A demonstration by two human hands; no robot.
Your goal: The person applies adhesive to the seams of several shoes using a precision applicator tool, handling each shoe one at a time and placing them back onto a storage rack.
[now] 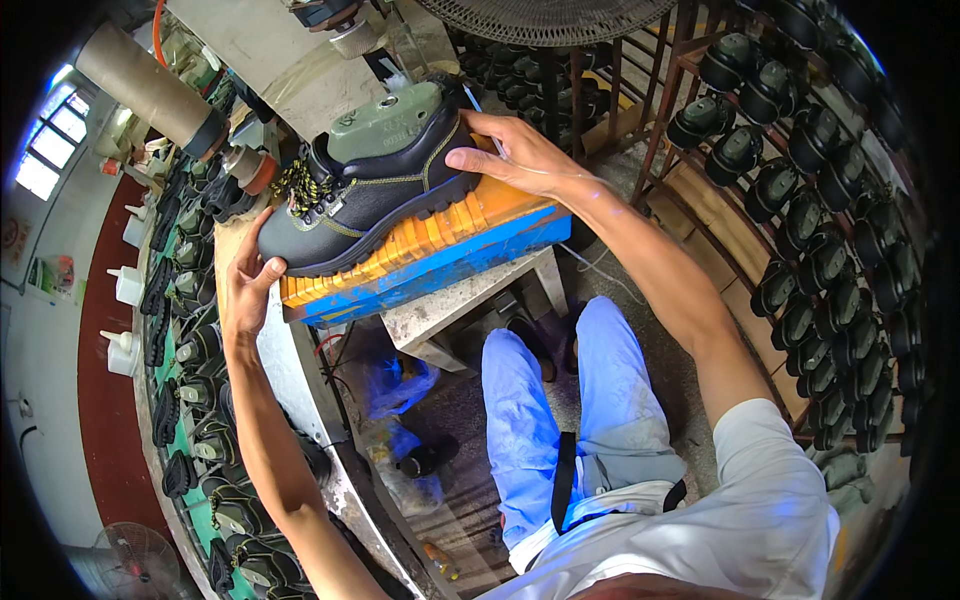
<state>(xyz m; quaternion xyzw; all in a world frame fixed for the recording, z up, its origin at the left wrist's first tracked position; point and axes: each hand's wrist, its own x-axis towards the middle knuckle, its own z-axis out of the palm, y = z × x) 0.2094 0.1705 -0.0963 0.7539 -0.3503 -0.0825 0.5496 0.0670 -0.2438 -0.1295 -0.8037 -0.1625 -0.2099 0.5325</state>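
Note:
A black lace-up work shoe (400,185) with yellow stitching sits sole down, toe to the left. A green shoe last (385,125) fills its opening. Under the sole lies an orange ribbed pad (420,240) on a blue base (460,262). My left hand (250,280) is closed about the toe, thumb at the sole's front edge. Round the heel, my right hand (520,155) has its thumb on the near side. A thin, pale stick-like thing (482,118) runs beside its fingers; I cannot tell whether they hold it.
On the left, a green conveyor (205,520) carries several shoes and soles. A machine cylinder (150,85) hangs above the toe. At right stands a rack (690,60) of shoes on lasts. A round fan guard (550,15) is at the top; a stool-like stand (455,315) is below the pad.

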